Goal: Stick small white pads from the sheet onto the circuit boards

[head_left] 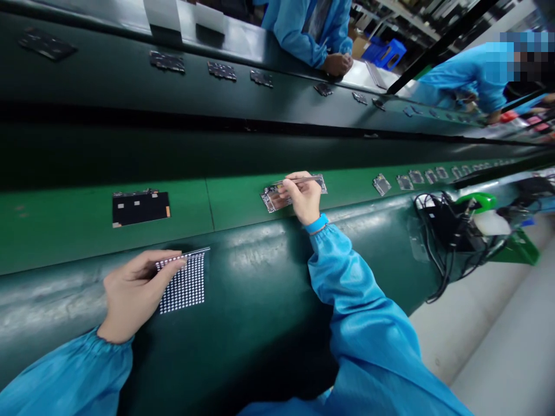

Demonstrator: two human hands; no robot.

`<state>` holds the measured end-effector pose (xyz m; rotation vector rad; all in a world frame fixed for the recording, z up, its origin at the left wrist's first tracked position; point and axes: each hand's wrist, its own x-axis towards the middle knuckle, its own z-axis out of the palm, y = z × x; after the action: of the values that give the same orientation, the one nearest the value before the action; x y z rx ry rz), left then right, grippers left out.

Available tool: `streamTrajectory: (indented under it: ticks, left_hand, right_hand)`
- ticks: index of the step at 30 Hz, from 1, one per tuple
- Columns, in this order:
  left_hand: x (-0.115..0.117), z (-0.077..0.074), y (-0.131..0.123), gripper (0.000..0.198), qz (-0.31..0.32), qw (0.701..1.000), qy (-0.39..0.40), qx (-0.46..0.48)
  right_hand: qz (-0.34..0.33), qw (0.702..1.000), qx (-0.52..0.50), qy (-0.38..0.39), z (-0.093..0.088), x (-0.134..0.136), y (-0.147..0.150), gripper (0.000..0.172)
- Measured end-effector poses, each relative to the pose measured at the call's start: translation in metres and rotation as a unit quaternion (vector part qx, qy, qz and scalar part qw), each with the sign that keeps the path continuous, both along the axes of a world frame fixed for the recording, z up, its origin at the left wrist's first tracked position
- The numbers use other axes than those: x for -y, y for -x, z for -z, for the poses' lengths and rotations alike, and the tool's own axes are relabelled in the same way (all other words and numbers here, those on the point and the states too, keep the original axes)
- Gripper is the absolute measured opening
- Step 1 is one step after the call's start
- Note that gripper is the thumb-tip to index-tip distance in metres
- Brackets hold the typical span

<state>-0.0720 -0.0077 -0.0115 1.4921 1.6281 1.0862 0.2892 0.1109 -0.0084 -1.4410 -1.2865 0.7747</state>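
Observation:
My right hand point(302, 199) is closed on a pair of metal tweezers point(303, 180), their tips over a small circuit board point(271, 199) lying on the green conveyor belt point(225, 199). My left hand point(136, 289) rests on the dark green bench edge and pinches the top of a sheet of small white squares point(185, 286) between thumb and fingers. Both arms wear blue sleeves; a blue band sits on the right wrist.
A black board point(141, 207) lies on the belt at left. Several more small boards point(405, 180) trail off to the right. A tangle of black cables point(446, 234) and a white bottle point(492, 222) sit at right. Other people in blue coats point(312, 29) work across the far belt.

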Motion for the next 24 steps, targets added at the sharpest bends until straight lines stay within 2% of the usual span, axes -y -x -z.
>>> streamTrajectory:
  ticks: [3,7,9,11,13,16,18,20,23,24]
  left_hand:
    - [0.0,0.002,0.001,0.022,-0.007,1.0,0.004,-0.001]
    - [0.0,0.005,0.003,0.024,-0.001,1.0,0.013,-0.001]
    - [0.0,0.005,0.003,0.024,-0.001,1.0,0.013,0.002]
    - [0.0,0.005,0.003,0.025,0.002,1.0,0.014,0.005]
    - [-0.001,0.005,0.003,0.026,0.009,1.0,0.013,0.005]
    - [-0.002,0.006,0.002,0.029,0.005,1.0,-0.012,-0.003]
    - [-0.002,0.007,0.002,0.029,0.001,1.0,-0.024,-0.006]
    - [-0.002,0.007,0.002,0.029,-0.001,1.0,-0.019,-0.01]
    - [-0.002,0.009,0.004,0.029,-0.012,1.0,-0.009,-0.023]
    - [-0.003,0.01,0.004,0.03,-0.018,0.999,-0.008,-0.027]
  right_hand:
    - [-0.072,0.987,0.134,-0.059,-0.006,0.012,-0.003,0.03]
    - [-0.158,0.921,0.348,-0.08,-0.003,0.02,0.001,0.027]
    - [-0.173,0.891,0.412,-0.081,-0.001,0.02,0.0,0.025]
    - [-0.183,0.877,0.435,-0.094,-0.002,0.019,-0.003,0.024]
    - [-0.157,0.892,0.409,-0.115,-0.008,0.02,-0.009,0.024]
    - [-0.064,0.941,0.303,-0.137,-0.019,0.022,-0.008,0.026]
    - [-0.061,0.958,0.25,-0.125,-0.022,0.022,0.008,0.029]
    - [-0.135,0.953,0.249,-0.108,-0.017,0.019,0.039,0.031]
    - [-0.267,0.901,0.321,-0.119,0.0,0.006,0.1,0.029]
    - [-0.304,0.882,0.339,-0.121,0.006,0.0,0.118,0.035]
